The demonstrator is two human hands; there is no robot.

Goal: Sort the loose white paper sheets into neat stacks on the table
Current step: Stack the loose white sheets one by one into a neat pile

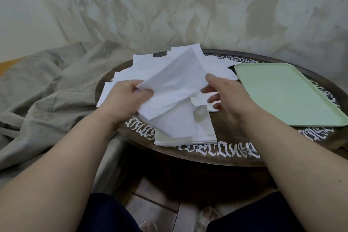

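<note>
Head view: thin white paper sheet [175, 79], soft and slightly crumpled, lifted at a tilt above the pile, probably to separate it from the others. Pinched at its near-left corner by left hand [130, 98], thumb and fingers closed on the paper. Met at the right edge by right hand [224, 94]; thumb on top, fingers partly hidden behind the sheet, so cannot tell if really gripping or only supporting.

Below, loose heap of white paper sheets [143, 66], overlapping at many angles, spread over the far-left part of round dark wooden table with white lettering [216, 151]. Nearer, 1 more orderly stack of white sheets [188, 130], edges roughly aligned, close to the near rim; likely the place for sorted sheets, judged from its neatness.

Beside the heap on the right, pale green plastic tray [286, 94], flat on the table, nothing visible inside. To the left, grey-beige crumpled cloth [47, 84], touching the table edge. Behind, pale patterned curtain [188, 5].
</note>
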